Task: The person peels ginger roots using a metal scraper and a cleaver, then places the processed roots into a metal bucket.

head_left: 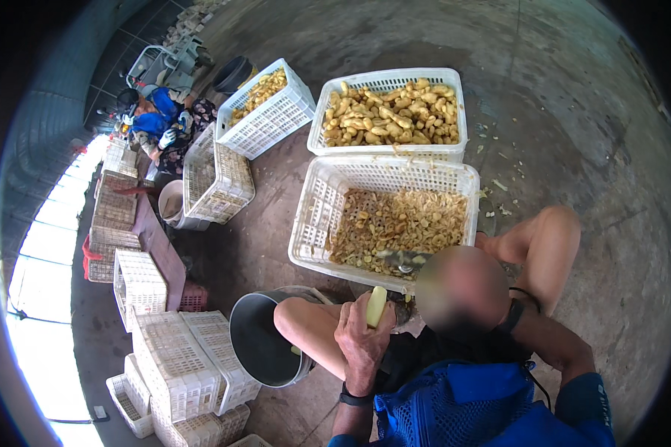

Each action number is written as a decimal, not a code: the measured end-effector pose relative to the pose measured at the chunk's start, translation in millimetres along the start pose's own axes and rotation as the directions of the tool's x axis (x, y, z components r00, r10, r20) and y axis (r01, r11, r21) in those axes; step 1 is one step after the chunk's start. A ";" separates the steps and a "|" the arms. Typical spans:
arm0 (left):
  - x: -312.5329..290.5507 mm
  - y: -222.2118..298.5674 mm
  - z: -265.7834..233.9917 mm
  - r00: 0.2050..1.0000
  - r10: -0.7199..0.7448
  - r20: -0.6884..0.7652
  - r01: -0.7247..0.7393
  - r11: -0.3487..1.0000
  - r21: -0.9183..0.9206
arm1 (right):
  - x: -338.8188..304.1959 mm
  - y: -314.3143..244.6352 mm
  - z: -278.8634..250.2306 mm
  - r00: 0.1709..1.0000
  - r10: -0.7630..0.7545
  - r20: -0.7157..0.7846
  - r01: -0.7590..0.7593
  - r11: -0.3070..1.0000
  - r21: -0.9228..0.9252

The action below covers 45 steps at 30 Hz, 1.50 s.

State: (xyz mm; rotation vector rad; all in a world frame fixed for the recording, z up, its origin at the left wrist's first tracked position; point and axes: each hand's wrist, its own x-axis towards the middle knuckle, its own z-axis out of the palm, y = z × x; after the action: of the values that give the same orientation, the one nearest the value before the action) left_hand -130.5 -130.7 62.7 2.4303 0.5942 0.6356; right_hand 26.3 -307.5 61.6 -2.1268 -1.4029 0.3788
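My left hand [361, 339] is closed around a peeled, pale green, oblong vegetable [377, 307], held upright beside my raised knee. My right forearm [552, 339] comes in from the lower right, with a dark band [511, 316] at the wrist. A blurred patch covers my right hand, so its fingers are hidden. Just left of that patch, a flat metal tool [404, 262] shows over the near edge of a white crate [303, 237]; its kind is not plain. Yellow-brown peelings [395, 223] lie in this crate.
Beyond it, another white crate [462, 141] holds knobby yellow-brown vegetables [395, 112]. A dark grey bucket [257, 335] stands left of my knee. Stacked white crates [175, 357] line the left side. A person in blue [156, 123] sits at the far left near a filled crate [268, 115].
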 end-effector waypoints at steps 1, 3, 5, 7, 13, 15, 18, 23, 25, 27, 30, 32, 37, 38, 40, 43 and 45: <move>-0.7 2.3 -2.0 0.999 0.018 -0.036 -0.018 1.000 0.005 | -2.3 8.2 7.2 0.996 -0.036 -0.076 0.040 0.998 0.044; 3.1 -1.4 -3.7 0.998 0.041 -0.046 -0.043 0.997 -0.065 | -9.4 28.5 34.6 0.977 -0.025 -0.211 0.068 0.978 0.198; 0.5 -23.8 -3.6 0.999 0.003 -0.039 -0.012 0.971 -0.238 | -15.1 47.2 66.8 0.962 0.099 -0.256 0.033 0.885 0.464; 3.7 -32.9 -17.0 0.941 -0.321 0.106 0.289 0.605 -0.742 | -19.4 56.3 88.5 0.944 0.258 -0.204 -0.034 0.694 0.719; 20.2 -107.9 -102.9 0.781 -0.595 -0.192 0.361 0.680 -0.638 | -26.5 81.2 121.7 0.931 0.350 -0.105 0.083 0.078 0.994; 3.4 -170.2 -124.1 0.832 -0.431 -0.349 0.466 0.885 0.017 | -23.9 88.9 118.8 0.936 0.243 -0.256 0.098 0.519 0.849; -11.9 -227.0 -141.4 0.834 -0.435 -0.339 0.552 0.660 0.509 | 6.3 66.0 99.2 0.916 -0.034 -0.399 0.165 0.940 0.298; 49.9 -166.8 -140.6 0.899 -0.379 -0.220 0.400 0.915 0.056 | 51.4 53.6 85.4 0.929 -0.010 -0.370 0.031 0.998 0.050; 91.4 -118.4 -117.4 0.942 -0.306 -0.139 0.268 0.933 -0.239 | 61.9 103.7 131.3 0.945 0.105 -0.309 -0.114 0.993 -0.012; 123.4 -83.0 -97.5 0.957 -0.288 -0.040 0.228 0.830 -0.509 | 75.7 137.8 171.3 0.968 0.166 -0.189 -0.185 0.979 -0.083; 168.6 -53.6 -64.6 0.989 -0.123 0.079 0.146 0.796 -0.588 | 90.3 138.4 182.8 0.959 0.276 -0.067 -0.283 0.946 -0.160; 194.9 -28.2 -45.3 0.981 -0.102 0.163 0.188 0.693 -0.696 | 93.6 139.4 192.3 0.959 0.259 -0.117 -0.278 0.941 -0.194; 242.4 -43.8 12.9 0.987 0.005 0.158 0.107 0.717 -0.689 | 89.7 184.9 245.5 0.943 0.320 0.094 -0.291 0.927 -0.237; 249.6 -50.4 25.4 0.988 -0.001 0.155 0.107 0.726 -0.680 | 87.6 195.1 251.9 0.903 0.366 0.226 -0.309 0.917 -0.251; 261.5 -79.0 47.2 0.978 -0.098 0.184 0.194 0.748 -0.635 | 92.6 212.1 247.9 0.947 0.213 0.242 -0.189 0.975 -0.118; 274.2 -129.6 55.5 0.959 -0.202 0.200 0.279 0.801 -0.530 | 164.9 187.7 166.9 0.986 0.086 0.143 -0.101 0.990 0.095; 287.8 -138.4 54.7 0.966 -0.210 0.151 0.259 0.787 -0.559 | 228.9 174.6 104.6 0.985 0.158 -0.064 -0.145 0.974 0.177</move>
State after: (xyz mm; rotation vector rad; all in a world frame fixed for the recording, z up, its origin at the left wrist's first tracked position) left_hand 89.7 104.3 26.8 1.7667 0.5600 0.5146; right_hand 198.0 -120.6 -110.1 -2.0890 -1.1258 0.4534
